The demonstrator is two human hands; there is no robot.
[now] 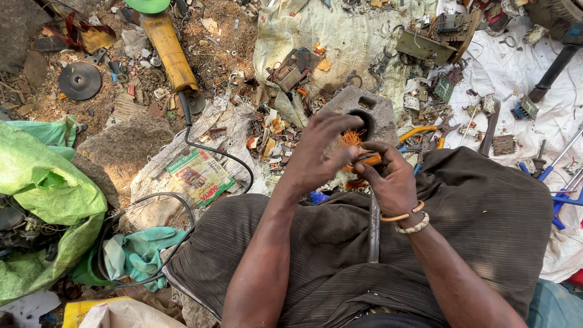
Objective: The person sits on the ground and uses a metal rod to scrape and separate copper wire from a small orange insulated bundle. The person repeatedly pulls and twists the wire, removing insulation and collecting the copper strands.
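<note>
A grey concrete block (371,112) lies on the littered ground beyond the person's knees, just behind both hands. The left hand (320,149) pinches a tuft of copper wire (351,139), while the right hand (392,179) grips the orange coil piece (364,160) beneath it.

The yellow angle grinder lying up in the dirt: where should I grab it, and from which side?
Probably around the long yellow barrel of the angle grinder, mid-length, coming from above. It lies flat and bare there, slim enough to wrap. Avoid the lower end, where the disc guard and black cable sit. Both hands are busy with copper wire.
</note>
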